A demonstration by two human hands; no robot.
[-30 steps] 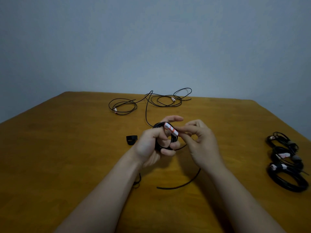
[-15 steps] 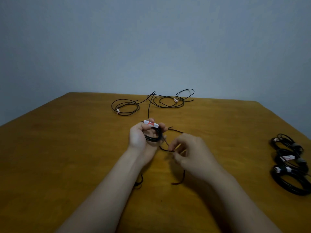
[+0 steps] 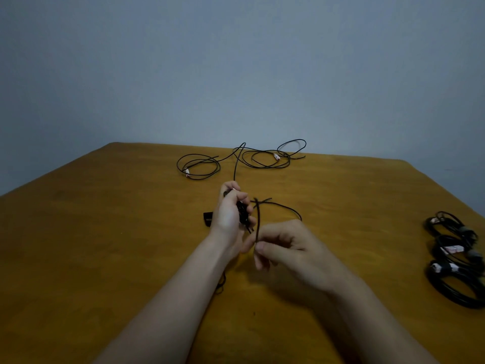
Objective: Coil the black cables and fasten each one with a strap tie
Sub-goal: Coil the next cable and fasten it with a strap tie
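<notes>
Left hand: the left hand (image 3: 229, 215) is raised above the middle of the bench, its forearm reaching in from the lower left. The back of the hand faces the camera and the fingers are curled.
Left grip: closed around a small coil of black cable (image 3: 242, 214). A white plug (image 3: 233, 189) peeks out at the top of the fist.
Right hand: the right hand (image 3: 286, 248) is nearer and to the right, close beside the left wrist, knuckles up. Its forearm enters from the lower right.
Right grip: thumb and forefinger pinch a loose strand (image 3: 258, 219). The strand rises from the pinch, crosses itself beside the coil and arcs back behind the hand.
Strap tie: a small black strap tie (image 3: 207, 219) lies on the bench just left of the left hand.
Uncoiled cables: the uncoiled cables (image 3: 199, 166) sprawl in loops along the far edge. One strand runs from them to the left fist.
Finished coils: three finished coils (image 3: 456, 261) lie in a row at the right edge.
Bench: orange-brown wood (image 3: 105, 245), set against a grey-blue wall (image 3: 236, 61).
</notes>
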